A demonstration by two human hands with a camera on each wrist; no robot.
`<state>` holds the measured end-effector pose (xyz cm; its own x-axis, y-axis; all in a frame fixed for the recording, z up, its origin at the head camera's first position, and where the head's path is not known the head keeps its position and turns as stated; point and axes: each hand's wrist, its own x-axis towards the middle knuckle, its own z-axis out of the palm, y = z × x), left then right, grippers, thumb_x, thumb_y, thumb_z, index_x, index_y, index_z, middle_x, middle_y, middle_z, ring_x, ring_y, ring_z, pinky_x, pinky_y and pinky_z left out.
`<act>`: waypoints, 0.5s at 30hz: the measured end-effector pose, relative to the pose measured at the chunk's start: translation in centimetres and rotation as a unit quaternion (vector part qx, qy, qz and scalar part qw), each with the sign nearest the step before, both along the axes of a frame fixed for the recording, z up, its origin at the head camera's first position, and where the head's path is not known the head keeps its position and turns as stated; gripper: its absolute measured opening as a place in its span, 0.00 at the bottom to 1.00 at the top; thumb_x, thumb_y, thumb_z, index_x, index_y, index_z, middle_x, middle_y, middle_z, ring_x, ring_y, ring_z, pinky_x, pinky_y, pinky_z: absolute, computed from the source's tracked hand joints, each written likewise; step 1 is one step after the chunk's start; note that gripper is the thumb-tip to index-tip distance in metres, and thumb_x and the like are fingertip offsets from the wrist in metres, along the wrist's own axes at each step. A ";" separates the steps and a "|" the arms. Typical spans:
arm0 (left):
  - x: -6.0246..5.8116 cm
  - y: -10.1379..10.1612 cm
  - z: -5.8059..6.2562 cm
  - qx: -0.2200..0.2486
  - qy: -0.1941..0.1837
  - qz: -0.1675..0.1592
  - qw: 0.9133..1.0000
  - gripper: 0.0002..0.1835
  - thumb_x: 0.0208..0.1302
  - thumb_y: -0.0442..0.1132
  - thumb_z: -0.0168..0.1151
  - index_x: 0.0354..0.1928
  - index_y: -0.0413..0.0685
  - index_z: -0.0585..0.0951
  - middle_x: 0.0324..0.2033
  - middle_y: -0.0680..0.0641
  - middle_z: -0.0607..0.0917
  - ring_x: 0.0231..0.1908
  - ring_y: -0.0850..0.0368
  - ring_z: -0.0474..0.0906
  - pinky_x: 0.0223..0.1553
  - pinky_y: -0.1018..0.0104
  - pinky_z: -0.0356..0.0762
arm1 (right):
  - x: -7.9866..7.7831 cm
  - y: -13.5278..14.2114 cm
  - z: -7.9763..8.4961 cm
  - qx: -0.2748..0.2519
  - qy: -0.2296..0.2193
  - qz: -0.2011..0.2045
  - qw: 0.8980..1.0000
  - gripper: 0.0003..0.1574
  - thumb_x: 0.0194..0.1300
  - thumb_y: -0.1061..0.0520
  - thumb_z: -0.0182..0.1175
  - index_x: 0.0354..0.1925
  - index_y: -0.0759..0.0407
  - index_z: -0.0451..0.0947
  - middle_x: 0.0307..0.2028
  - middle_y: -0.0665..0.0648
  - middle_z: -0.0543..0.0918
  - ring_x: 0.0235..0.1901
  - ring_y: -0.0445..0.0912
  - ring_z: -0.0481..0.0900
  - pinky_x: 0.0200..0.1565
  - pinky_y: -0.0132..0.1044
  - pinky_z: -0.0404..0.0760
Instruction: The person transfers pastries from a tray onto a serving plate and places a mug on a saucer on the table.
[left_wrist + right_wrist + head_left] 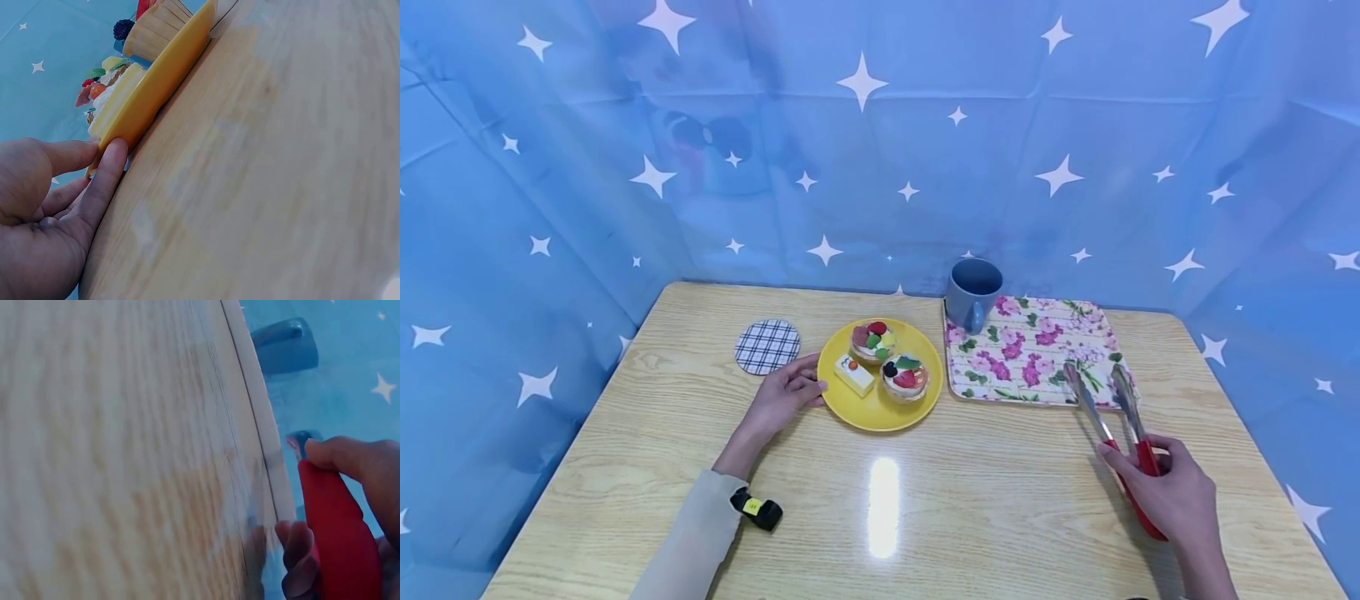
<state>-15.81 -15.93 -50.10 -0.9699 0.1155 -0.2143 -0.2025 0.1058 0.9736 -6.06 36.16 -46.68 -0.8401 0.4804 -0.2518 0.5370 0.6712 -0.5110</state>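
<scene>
On the yellow plate (880,417) sit two dessert cups (906,379) topped with fruit and a small pale cake slice (854,375). My left hand (781,398) pinches the plate's left rim; the left wrist view shows thumb and fingers on the edge of the yellow plate (153,94). In my right hand (1176,492) are metal tongs (1138,458) with red handles, gripped by the handles. Their tips are spread apart over the near right part of a floral tray (1000,367), with nothing between them. In the right wrist view a red tong handle (337,531) lies under the thumb.
A blue mug (974,287) stands on the tray's back left corner. Left of the plate lies a round checkered coaster (767,347). A blue curtain (880,167) with white stars hangs behind the wooden table (1000,500).
</scene>
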 end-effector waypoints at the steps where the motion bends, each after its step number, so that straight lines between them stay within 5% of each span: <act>1: 0.0 0.0 0.0 0.000 0.001 0.000 1.000 0.28 0.71 0.34 0.65 0.72 0.53 0.73 0.49 0.42 0.80 0.47 0.58 0.84 0.49 0.65 0.91 | 0.0 0.0 0.0 0.001 0.000 0.003 1.000 0.64 0.60 0.22 0.63 0.71 0.67 0.60 0.58 0.73 0.79 0.55 0.63 0.76 0.34 0.36 0.79; 7: 0.0 0.0 0.0 -0.005 0.003 0.000 1.000 0.28 0.71 0.35 0.65 0.72 0.53 0.73 0.49 0.42 0.80 0.46 0.58 0.84 0.48 0.65 0.91 | 0.1 -0.1 0.1 0.027 -0.012 0.029 0.999 0.66 0.60 0.21 0.61 0.68 0.73 0.60 0.57 0.76 0.74 0.52 0.66 0.76 0.41 0.53 0.85; 15: 0.0 0.0 -0.1 0.000 0.001 0.004 1.000 0.29 0.71 0.34 0.65 0.72 0.52 0.73 0.48 0.42 0.80 0.46 0.58 0.84 0.48 0.65 0.91 | 0.0 -0.3 0.3 0.067 -0.019 0.035 0.997 0.65 0.58 0.19 0.61 0.61 0.75 0.64 0.50 0.76 0.77 0.42 0.62 0.80 0.24 0.36 0.76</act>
